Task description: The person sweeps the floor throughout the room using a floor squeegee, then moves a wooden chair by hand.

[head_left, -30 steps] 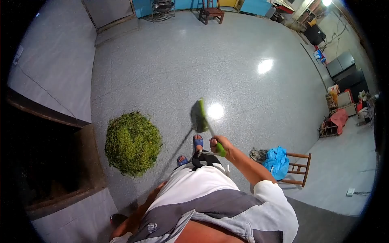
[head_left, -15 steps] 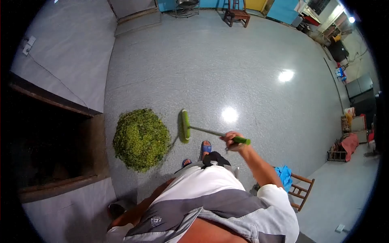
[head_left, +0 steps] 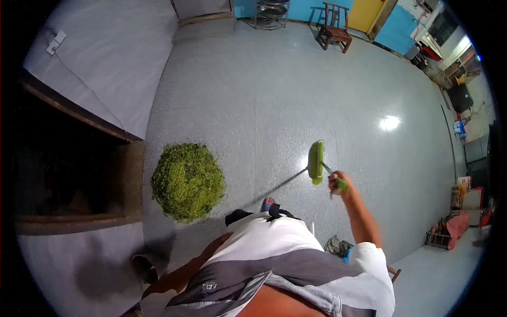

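My right hand (head_left: 338, 183) is closed around the green handle of a broom (head_left: 316, 162). The broom's green head stands just beyond that hand, apparently lifted, with a long shadow stretching left across the floor. Left of my feet lies a round heap of small green leaves or plant bits (head_left: 187, 182). Against my side, at the edge of my shirt, rests my left hand (head_left: 225, 238); its fingers are hidden. One foot shows in a blue sandal (head_left: 268, 204).
Grey floor (head_left: 253, 95) surrounds the heap. On the left is a dark opening (head_left: 68, 174) in the wall. A wooden chair (head_left: 335, 29) and metal rack (head_left: 271, 13) stand at the back. Boxes and a red cloth (head_left: 457, 228) are on the right; a metal pot-like container (head_left: 145, 268) sits lower left.
My right hand has swung the broom rightward, away from the heap, and its head has come up nearer my hand. The view has shifted slightly.
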A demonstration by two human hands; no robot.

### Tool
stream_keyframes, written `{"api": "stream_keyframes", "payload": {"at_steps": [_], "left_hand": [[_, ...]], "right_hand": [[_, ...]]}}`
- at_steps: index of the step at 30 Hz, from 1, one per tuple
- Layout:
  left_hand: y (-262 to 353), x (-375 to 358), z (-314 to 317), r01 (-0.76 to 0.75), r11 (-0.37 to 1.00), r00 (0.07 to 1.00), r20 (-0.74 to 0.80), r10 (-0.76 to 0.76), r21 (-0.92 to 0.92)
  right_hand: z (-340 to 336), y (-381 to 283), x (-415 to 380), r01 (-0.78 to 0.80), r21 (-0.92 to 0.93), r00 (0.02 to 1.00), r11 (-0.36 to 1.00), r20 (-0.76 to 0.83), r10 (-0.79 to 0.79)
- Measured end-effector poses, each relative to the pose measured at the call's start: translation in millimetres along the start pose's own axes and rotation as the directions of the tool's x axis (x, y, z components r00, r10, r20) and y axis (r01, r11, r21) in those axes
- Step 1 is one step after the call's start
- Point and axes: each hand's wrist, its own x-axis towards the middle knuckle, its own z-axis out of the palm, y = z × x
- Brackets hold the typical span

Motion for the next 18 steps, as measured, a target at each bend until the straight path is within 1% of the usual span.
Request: {"api": "stream_keyframes", "payload": {"at_steps": [1,2,3,4,5,6,7,8,10,11,13,14,16,17,18], "left_hand": [[1.9,3.8,-0.8,0.002,1.0,1.0,-0.008,-0.002,-0.003],[4.4,5.9,-0.7,0.005,1.0,1.0,-0.017,-0.005,-0.002],[6.8,6.6,0.9,0.01,1.0,1.0,-0.024,-0.01,-0.002],[9.6,7.4,0.4,0.014,1.0,0.999,-0.031,-0.014,-0.004],[11.8,8.5,1.0,0.017,1.0,0.999,-0.035,-0.017,-0.005],[13.8,8.7,0.4,0.021,1.0,0.999,-0.04,-0.021,-0.006],[15.1,9.0,-1.6,0.026,1.0,0.999,-0.04,-0.026,-0.009],[16.2,10.0,-3.1,0.032,0.999,0.999,-0.042,-0.032,-0.012],[17.4,12.7,-8.7,0.04,0.999,0.998,-0.043,-0.041,-0.015],[17.4,14.7,-11.8,0.042,0.999,0.998,-0.043,-0.043,-0.019],[14.9,20.1,-18.8,0.044,0.999,0.998,-0.033,-0.045,-0.024],[13.5,22.8,-24.6,0.044,0.999,0.999,-0.028,-0.045,-0.024],[12.1,31.4,-36.3,0.043,0.999,0.999,-0.02,-0.043,-0.025],[11.9,35.4,-43.7,0.039,0.999,0.999,-0.014,-0.039,-0.022],[12.3,38.4,-51.0,0.033,0.999,0.999,-0.01,-0.034,-0.018]], "right_hand": [[15.3,9.3,17.8,0.109,-0.013,0.99,0.994,-0.089,-0.11],[6.7,17.9,57.1,0.14,-0.047,0.99,0.989,-0.018,-0.141],[55.9,34.8,35.1,0.137,-0.099,0.978,0.986,-0.145,-0.15],[61.3,48.7,58.6,0.104,-0.161,0.981,0.982,-0.147,-0.128],[90.8,62.1,54.3,0.041,-0.098,0.985,0.994,-0.166,-0.057],[110.5,75.4,53.2,0.043,-0.076,0.985,0.996,-0.161,-0.054],[131.2,85.0,43.4,0.07,-0.04,0.989,0.997,-0.129,-0.074],[136.5,92.0,43.1,0.04,-0.011,0.998,0.999,-0.037,-0.04],[157.4,89.1,15.7,-0.084,-0.023,0.984,0.996,0.155,0.087],[160.5,87.0,13.0,-0.086,-0.02,0.985,0.996,0.149,0.088],[160.9,79.2,10.1,-0.15,0.094,0.949,0.984,0.292,0.117],[164.2,77.0,10.5,-0.14,0.103,0.954,0.985,0.28,0.106],[180.9,75.1,15.7,-0.223,0.18,0.948,0.958,0.268,0.17],[181.0,78.2,31.4,-0.31,0.218,0.91,0.926,0.351,0.222],[187.2,81.3,41.1,-0.339,0.175,0.871,0.924,0.431,0.238]]}}
